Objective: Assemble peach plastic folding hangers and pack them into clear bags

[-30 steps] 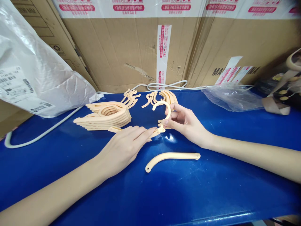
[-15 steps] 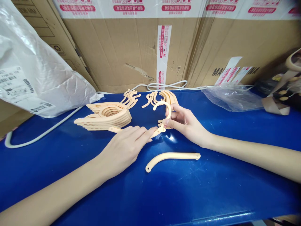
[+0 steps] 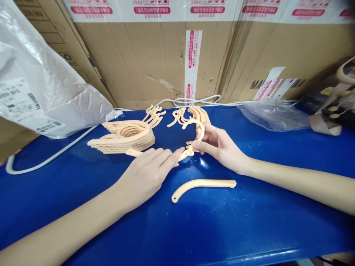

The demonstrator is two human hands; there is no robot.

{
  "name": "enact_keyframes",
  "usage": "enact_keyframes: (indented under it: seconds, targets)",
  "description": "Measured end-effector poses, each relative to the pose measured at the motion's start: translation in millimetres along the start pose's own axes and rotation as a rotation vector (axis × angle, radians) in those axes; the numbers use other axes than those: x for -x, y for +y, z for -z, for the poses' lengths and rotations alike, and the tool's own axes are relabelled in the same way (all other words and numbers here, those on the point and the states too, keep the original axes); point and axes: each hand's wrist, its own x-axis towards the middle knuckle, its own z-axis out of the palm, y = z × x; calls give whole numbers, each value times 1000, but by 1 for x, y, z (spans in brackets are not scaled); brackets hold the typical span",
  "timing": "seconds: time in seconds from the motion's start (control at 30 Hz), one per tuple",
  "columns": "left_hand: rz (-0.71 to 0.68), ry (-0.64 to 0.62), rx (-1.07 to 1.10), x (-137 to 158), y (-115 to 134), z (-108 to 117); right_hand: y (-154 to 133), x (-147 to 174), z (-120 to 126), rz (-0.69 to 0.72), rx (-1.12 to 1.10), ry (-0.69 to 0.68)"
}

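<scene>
My left hand (image 3: 151, 171) is closed around a cream plastic hanger arm (image 3: 185, 154), whose other end pokes out to the left past my knuckles. Between its thumb and fingers, my right hand (image 3: 219, 144) pinches a curved hanger hook (image 3: 201, 127). The hook's lower end meets the right end of the arm; whether they are joined, I cannot tell. Nearer to me a loose curved hanger arm (image 3: 203, 184) lies on the blue table (image 3: 249, 221). Left of the hands sits a stack of cream hanger pieces (image 3: 124, 138).
Loose hooks (image 3: 154, 116) lie behind the stack, with more hooks (image 3: 180, 116) and hanger arms (image 3: 201, 113) to their right. A white plastic parcel (image 3: 50, 81) stands at left. Cardboard boxes (image 3: 144, 59) line the back, fronted by a white cable (image 3: 196, 100). A clear bag (image 3: 274, 114) lies at right.
The hook has shifted slightly to the right and down against the end of the arm. The held arm has slid a little to the left. Everything else stays put.
</scene>
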Motion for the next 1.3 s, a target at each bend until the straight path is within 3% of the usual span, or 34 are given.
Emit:
enact_keyframes:
  seconds: [0.53,0.7,0.97,1.1,1.2,1.3]
  targets:
    - [3,2,-20,1,0,1,0,2,-2,-10,-53,-63]
    - [99,22,34,-4,7,5,-2,5,-4,-12,-5,-69]
    - [612,-263,687,-15,13,22,-6,7,-7,9,177,-56]
    - [757,-263,1061,-18,10,25,-4,8,-8,25,276,-71]
    - [831,-247,1298,-20,9,23,-7,9,-6,133,479,-101]
    - [911,-245,1474,-24,8,20,-21,10,-5,315,791,-280]
